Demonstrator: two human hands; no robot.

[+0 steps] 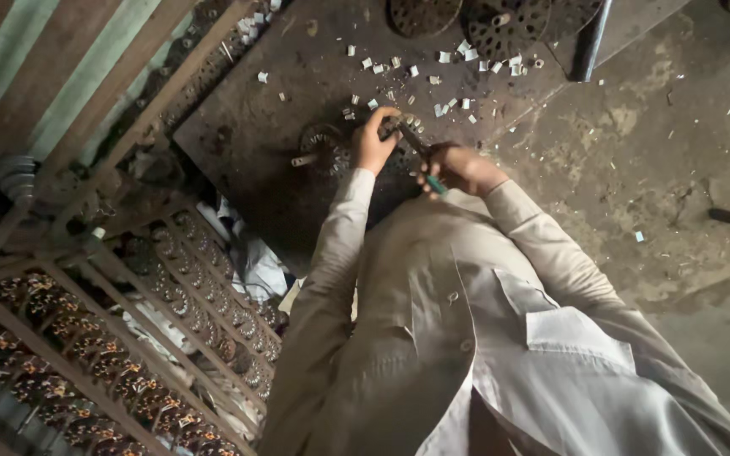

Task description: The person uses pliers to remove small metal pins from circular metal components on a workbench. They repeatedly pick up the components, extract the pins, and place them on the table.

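- Beige shirt (pixel 500 338) nearest the viewer;
- right hand (pixel 460 169) closed on green-handled tool (pixel 422 156);
- left hand (pixel 373 139) gripping round metal part (pixel 324 152) on dark desk (pixel 247 127);
- white scraps (pixel 458 55) scattered beyond; coil racks (pixel 128 338) at left.

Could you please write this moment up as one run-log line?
left hand: steadies round dark metal wound part | right hand: grips green-handled tool | surface: dark metal plate, small white scraps

Beige long-sleeved buttoned shirt w/ chest pocket, sleeves down to wrists.
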